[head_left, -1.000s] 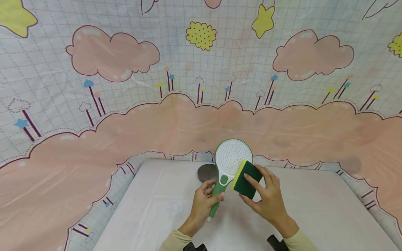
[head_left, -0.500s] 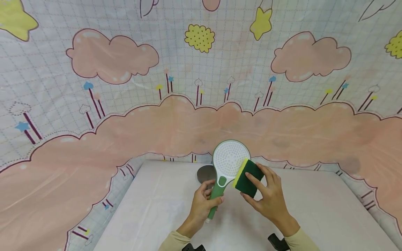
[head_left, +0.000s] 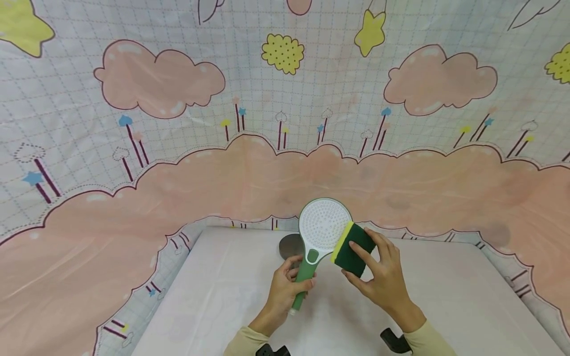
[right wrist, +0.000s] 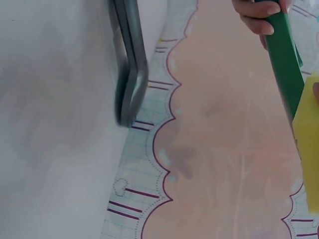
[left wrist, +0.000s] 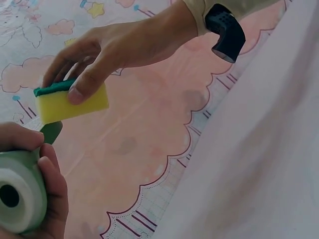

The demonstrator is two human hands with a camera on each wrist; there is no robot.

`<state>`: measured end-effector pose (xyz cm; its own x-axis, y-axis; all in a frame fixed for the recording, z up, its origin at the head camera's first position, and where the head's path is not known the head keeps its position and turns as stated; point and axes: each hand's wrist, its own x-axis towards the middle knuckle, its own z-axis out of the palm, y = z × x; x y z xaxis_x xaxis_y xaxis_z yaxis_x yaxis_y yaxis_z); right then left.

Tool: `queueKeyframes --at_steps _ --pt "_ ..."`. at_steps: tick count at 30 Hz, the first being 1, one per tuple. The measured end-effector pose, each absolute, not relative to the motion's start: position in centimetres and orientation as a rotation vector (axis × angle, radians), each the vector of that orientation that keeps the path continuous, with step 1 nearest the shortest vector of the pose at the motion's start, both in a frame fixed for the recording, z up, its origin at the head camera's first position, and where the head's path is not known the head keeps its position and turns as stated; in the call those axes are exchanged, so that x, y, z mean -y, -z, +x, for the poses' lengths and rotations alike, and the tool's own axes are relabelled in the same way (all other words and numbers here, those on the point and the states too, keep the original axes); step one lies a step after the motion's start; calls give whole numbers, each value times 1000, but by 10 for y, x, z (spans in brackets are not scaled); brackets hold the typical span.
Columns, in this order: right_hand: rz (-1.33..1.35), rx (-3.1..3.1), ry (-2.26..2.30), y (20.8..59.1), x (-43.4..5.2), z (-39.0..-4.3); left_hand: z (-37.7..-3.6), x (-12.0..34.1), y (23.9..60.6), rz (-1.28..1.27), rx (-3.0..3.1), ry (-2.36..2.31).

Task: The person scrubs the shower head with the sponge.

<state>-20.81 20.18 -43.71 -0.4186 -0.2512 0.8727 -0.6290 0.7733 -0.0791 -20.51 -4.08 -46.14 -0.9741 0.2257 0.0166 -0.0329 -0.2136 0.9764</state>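
Note:
My left hand (head_left: 285,289) grips the green handle (head_left: 303,277) of a shower head (head_left: 323,228), held upright with its white dotted face toward me. My right hand (head_left: 383,277) pinches a yellow sponge with a dark green scouring side (head_left: 354,249) and presses its yellow edge against the lower right rim of the shower head. In the left wrist view my fingers (left wrist: 50,184) wrap the handle's round end (left wrist: 17,194), and the sponge (left wrist: 70,102) sits between thumb and fingers of the right hand (left wrist: 119,47). The right wrist view shows the green handle (right wrist: 284,55) and a strip of yellow sponge (right wrist: 309,149).
A white-covered table (head_left: 213,301) lies below my hands. A dark round metal disc (head_left: 288,244) rests on it behind the shower head, also seen edge-on as a grey disc (right wrist: 130,64). A cartoon cloud-and-star backdrop (head_left: 178,163) hangs behind and drapes around the table.
Both hands have drifted slightly up and left with the shower head and sponge. The sponge stays against the head's lower right rim.

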Motion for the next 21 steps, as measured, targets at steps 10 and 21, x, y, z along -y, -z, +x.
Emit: queueKeyframes --at_steps 10,21 --pt "677 1978 -520 439 -198 -209 -208 41 460 169 -1889 -2368" --pt "694 1969 -517 447 -195 -208 -208 39 463 204 -1752 -2413"
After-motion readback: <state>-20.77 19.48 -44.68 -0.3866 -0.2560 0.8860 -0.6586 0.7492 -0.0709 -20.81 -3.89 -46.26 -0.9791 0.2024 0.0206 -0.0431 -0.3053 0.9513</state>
